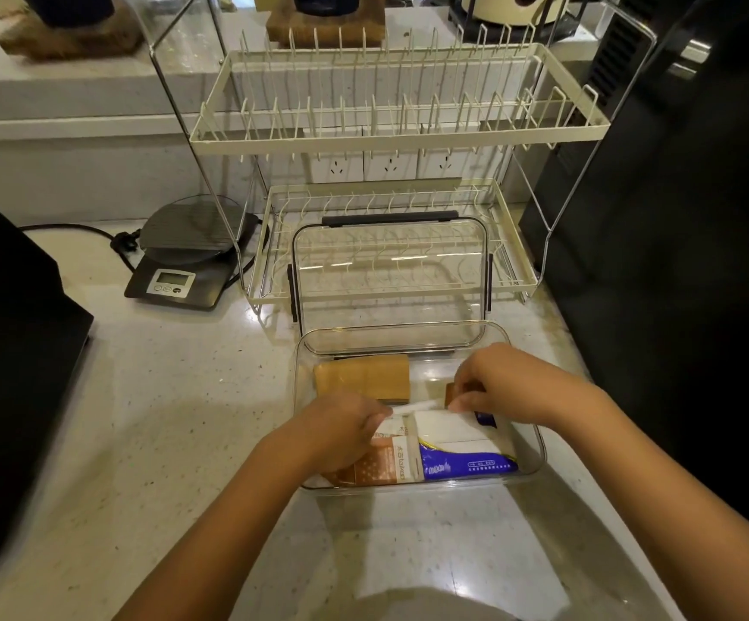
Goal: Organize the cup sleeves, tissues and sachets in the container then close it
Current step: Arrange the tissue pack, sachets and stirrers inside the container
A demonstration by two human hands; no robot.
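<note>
While both hands reach down into the clear container [536, 445], they hold a thin white sachet [419, 406] between them. The left hand [343, 430] pinches one end of it with curled fingers, and the right hand [509, 383] pinches the other end. The sachet hangs just above the other things inside the container. Under it lies a tissue pack [466, 461] in blue and white, near the front right. Beside that, at the front left, is an orange and white packet [383, 461] with writing on it. At the back left of the container sit the brown cup sleeves [361, 376], stacked flat. The container rests on a pale speckled counter [162, 419]. Its clear lid [390, 280] stands up behind it, leaning on a cream dish rack [399, 127]. To the left of the rack is a dark kitchen scale [184, 266] with a small screen. A big black machine [677, 262] stands on the right.
</note>
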